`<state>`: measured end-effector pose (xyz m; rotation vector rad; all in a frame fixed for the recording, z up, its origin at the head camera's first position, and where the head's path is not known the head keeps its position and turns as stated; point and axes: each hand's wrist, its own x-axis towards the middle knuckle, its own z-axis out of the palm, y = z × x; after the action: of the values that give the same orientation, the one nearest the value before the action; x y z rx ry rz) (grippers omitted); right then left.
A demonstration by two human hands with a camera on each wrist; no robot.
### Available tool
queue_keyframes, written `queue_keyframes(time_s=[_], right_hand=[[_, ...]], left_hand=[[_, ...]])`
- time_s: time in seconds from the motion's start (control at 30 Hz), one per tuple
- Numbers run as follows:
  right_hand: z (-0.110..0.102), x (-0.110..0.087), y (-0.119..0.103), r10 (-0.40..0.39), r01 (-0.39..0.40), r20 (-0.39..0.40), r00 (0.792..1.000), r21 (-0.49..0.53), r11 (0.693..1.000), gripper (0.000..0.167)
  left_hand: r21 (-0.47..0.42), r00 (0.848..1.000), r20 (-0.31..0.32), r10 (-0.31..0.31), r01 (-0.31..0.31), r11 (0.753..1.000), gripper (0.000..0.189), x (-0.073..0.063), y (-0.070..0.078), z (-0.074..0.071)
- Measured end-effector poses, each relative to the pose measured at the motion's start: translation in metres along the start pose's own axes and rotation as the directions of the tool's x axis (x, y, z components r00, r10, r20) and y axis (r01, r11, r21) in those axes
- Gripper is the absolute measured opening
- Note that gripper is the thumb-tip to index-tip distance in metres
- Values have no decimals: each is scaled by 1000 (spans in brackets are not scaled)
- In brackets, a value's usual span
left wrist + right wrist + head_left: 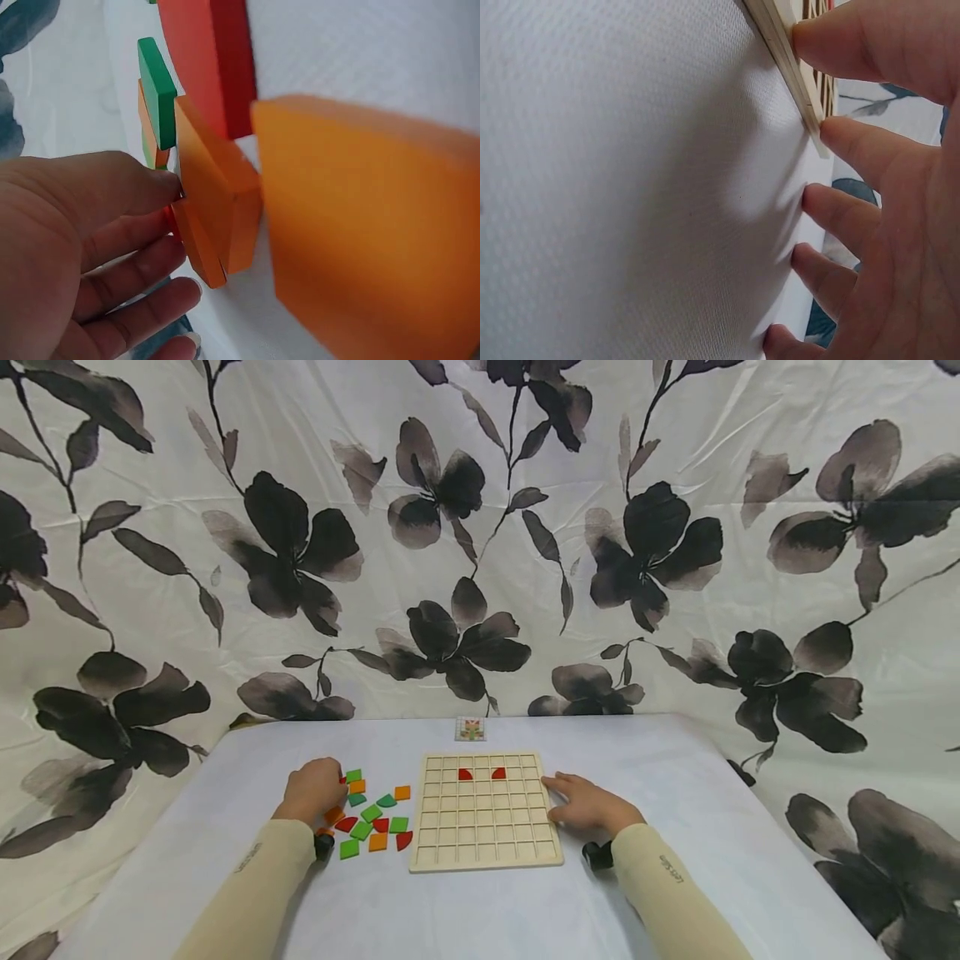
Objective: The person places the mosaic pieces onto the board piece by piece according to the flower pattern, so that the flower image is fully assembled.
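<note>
My left hand (313, 789) reaches down at the left edge of a scatter of flat pieces. Between its thumb and fingers a red piece (172, 223) shows as a sliver, its shape mostly hidden. Right beside the fingertips are an orange square (214, 180) and a green piece (157, 94). My right hand (592, 803) lies at the right side of a wooden grid board (487, 835), thumb and forefinger touching its edge and the other fingers spread on the cloth. Two red quarter-circles (466, 774) sit in separate cells near the board's top.
Between the left hand and the board lie several loose pieces, among them green squares (349, 849), orange squares (378, 842) and red quarter-circles (404, 840). A small patterned card (470, 729) lies at the far edge of the white table (480, 918). Behind hangs a floral curtain (555, 593).
</note>
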<state>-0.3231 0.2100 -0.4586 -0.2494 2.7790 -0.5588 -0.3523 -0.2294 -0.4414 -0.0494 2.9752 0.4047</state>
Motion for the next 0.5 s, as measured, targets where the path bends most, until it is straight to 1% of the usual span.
queue_keyframes(time_s=[0.23,0.37,0.5], right_hand=[[0,-2,-1,10,-10,1,1000,-3,1000,67],[0,-2,-2,19,-19,0,1000,-1,1000,67],[0,-2,-3,15,-15,-5,1000,6,1000,67]], left_hand=[[-40,1000,-8,-7,7,999,27,-2,0,0],[-69,1000,-8,-1,1,998,32,-2,6,-2],[-76,999,-17,31,-33,997,31,-1,17,-7]])
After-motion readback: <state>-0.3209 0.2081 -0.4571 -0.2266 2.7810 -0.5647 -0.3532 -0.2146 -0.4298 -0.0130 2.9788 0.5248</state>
